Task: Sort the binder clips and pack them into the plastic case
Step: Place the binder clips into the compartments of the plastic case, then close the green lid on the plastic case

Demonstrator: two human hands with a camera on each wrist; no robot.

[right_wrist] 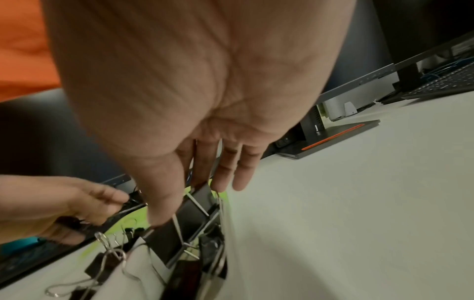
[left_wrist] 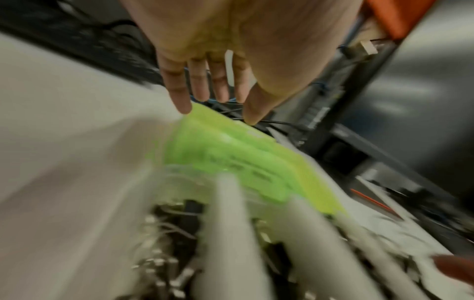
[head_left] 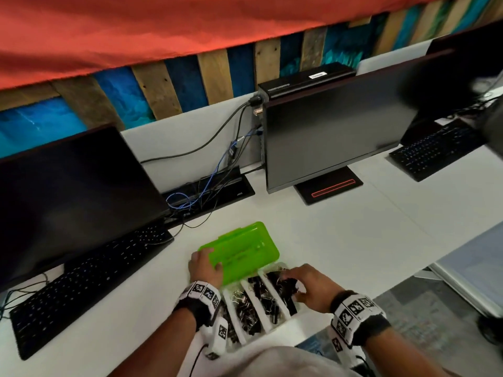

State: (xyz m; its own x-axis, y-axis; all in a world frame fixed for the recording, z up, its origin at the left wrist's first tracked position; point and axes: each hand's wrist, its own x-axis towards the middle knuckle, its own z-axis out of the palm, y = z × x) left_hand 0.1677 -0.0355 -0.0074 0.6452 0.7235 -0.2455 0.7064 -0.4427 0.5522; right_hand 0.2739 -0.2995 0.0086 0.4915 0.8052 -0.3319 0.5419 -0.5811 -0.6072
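Observation:
The plastic case (head_left: 272,326) lies near the desk's front edge with its green lid (head_left: 245,248) swung open toward the back. White dividers split it into strips packed with black binder clips (head_left: 245,311). My left hand (head_left: 211,258) reaches the lid's left corner, and in the blurred left wrist view its straight fingers (left_wrist: 179,97) touch the lid (left_wrist: 231,150). My right hand (head_left: 291,278) rests over the rightmost strip. There its thumb and straight fingers (right_wrist: 218,178) press on large black clips (right_wrist: 192,211). Smaller clips (right_wrist: 107,261) fill the neighbouring strip.
A dark monitor (head_left: 68,191) and keyboard (head_left: 89,281) stand to the left. Another monitor (head_left: 334,131) on a red-lined base (head_left: 329,189) is behind the case. Cables (head_left: 190,197) run at the back. A second keyboard (head_left: 432,151) lies far right.

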